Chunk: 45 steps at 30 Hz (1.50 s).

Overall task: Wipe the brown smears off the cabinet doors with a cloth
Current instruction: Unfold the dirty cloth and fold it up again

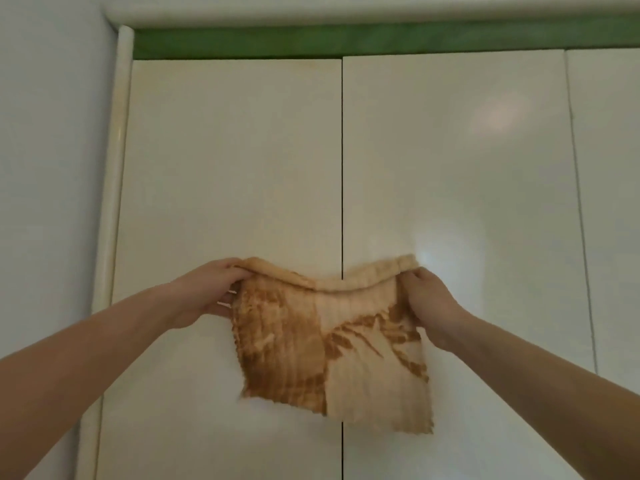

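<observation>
- Head view: a ribbed beige cloth (332,344), heavily marked with brown stains, hung in front of the two glossy cream cabinet doors, straddling the dark vertical seam between the left door (228,168) and the right door (453,168), low on both panels.
- The left hand (211,289) gripped the cloth's upper left corner, fingers curled round the folded top edge; the right hand (429,299) pinched the upper right corner in the same way. The hands were well apart, with the cloth stretched between them.
- The cloth's long axis ran roughly level from hand to hand, sagging a little in the middle. Its rolled top edge faced the green strip (346,43) above the doors, and its free bottom edge hung down, the lower right corner dropping lowest.
- The visible door faces looked nearly clean; only a faint tan tint showed near the top edge of the left door, so the wiping seemed mostly done.
- The step in hand looked like spreading or refolding the dirty cloth to find a cleaner face.
- The next move would call for folding the stained left half inward, gathering the cloth into one hand, then pressing a clean patch against whatever tint was left, without smearing brown back onto the doors.
</observation>
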### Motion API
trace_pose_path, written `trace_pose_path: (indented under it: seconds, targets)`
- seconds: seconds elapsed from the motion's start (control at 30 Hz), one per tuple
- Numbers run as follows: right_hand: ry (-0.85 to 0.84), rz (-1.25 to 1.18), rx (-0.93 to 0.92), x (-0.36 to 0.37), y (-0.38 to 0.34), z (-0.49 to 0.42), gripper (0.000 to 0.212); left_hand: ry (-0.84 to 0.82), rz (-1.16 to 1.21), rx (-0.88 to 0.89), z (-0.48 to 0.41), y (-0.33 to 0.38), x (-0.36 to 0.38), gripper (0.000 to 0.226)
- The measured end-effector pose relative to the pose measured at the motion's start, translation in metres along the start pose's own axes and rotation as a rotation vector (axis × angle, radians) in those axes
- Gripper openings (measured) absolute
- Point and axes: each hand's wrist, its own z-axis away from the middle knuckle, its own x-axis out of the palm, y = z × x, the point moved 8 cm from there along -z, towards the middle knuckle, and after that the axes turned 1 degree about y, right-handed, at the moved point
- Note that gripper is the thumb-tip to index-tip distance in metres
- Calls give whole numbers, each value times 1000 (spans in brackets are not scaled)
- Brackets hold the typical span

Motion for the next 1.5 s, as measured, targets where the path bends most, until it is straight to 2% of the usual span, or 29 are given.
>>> trace_pose_path:
  seconds: [0.07,0.2,0.33,0.43,0.5,0.57,0.63,0.73,0.83,0.93,1.0,1.1,1.17,1.23,1.33,1.43,1.5]
  targets:
    - [82,-38,-11,1,-15,5,45,63,19,10,1,8,-4,22]
    - [30,-144,172,17,-18,17,60,107,176,-134,11,6,-1,38]
    - [-16,-177,348,27,-3,36,38,5,214,-218,24,-3,8,38]
    - [-55,-302,425,34,2,46,32,-13,202,-214,29,-4,4,39]
    - [-131,-494,365,39,-15,49,28,-18,243,-189,34,4,-3,37]
    - [-275,-667,229,41,-45,52,30,-21,357,-159,38,18,-11,35]
    - [-383,-608,73,37,-76,59,36,-9,471,-71,43,39,-25,38]
    - [-310,-379,-243,15,-121,65,45,-48,536,201,56,81,-50,41]
    - [-335,-360,-480,0,-160,77,38,-132,513,426,75,108,-68,30]
    - [-313,-318,-439,-7,-159,74,35,-207,448,472,76,107,-78,16]
    - [-303,-273,-414,-7,-152,71,38,-363,479,434,79,104,-73,9]
    - [-296,-204,-390,-11,-147,74,43,-536,472,387,90,103,-64,19]
    - [-282,-182,-369,-14,-146,77,45,-478,351,413,89,100,-66,30]
    - [-269,-160,-367,-16,-146,78,41,-381,237,450,87,98,-70,30]
    - [-251,-85,-414,-18,-144,78,33,-266,273,495,82,93,-84,25]
    - [-272,-18,-455,-19,-138,74,24,-245,303,519,78,84,-95,18]
    - [-309,-12,-438,-19,-131,71,22,-273,307,493,76,76,-95,35]
